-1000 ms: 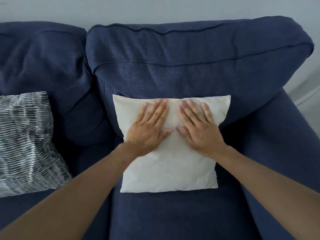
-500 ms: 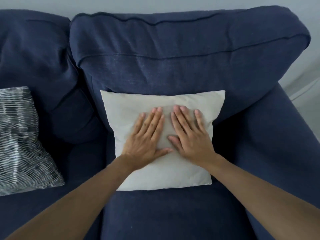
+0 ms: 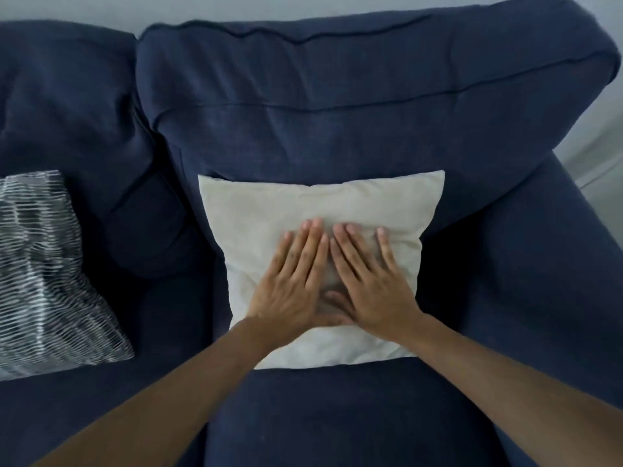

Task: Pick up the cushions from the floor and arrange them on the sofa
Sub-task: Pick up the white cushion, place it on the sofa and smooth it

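A black-and-white patterned cushion (image 3: 50,274) leans at the left of the navy sofa (image 3: 371,96), while the cream cushion (image 3: 320,203) stands against the right backrest, left hand (image 3: 291,288) and right hand (image 3: 371,291) pressing flat, fingers straight, thumbs apparently touching.
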Demonstrator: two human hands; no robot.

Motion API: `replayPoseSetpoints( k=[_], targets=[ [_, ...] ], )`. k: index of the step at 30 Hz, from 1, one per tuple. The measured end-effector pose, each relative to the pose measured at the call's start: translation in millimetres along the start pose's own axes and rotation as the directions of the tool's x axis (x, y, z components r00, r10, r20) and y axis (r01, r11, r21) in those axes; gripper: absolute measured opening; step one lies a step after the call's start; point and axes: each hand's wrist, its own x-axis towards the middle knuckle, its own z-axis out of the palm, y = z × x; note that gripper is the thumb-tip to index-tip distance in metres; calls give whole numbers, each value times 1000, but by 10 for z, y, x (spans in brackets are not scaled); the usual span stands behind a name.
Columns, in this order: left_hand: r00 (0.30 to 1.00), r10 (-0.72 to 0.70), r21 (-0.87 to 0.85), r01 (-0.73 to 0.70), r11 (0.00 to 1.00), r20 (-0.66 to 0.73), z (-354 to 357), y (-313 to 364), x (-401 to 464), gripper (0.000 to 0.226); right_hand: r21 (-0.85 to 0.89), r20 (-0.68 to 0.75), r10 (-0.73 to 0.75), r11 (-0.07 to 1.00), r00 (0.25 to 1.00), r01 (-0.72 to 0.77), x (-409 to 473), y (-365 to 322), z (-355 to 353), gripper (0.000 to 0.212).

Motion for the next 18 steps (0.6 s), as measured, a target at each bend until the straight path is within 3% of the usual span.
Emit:
replayPoseSetpoints(
  k=[6, 10, 14, 18],
  targets=[
    [950, -231, 198, 190, 962, 209, 105, -668, -459, 135, -135, 119, 265, 959, 957, -249, -380, 571, 71, 91],
    [901, -395, 107, 381, 918, 180, -51, -814, -742, 129, -90, 130, 388, 921, 912, -379, -586, 608, -132, 91],
    [945, -322, -67, 326, 943, 63, -330, -513, -620, 108, 28, 85, 308, 950, 948, -311, -527, 366, -312, 91],
    [984, -170, -67, 173, 983, 55, -368, -61, -365, 124, 76, 87, 176, 980, 980, -183, -367, 37, -367, 102]
  ],
)
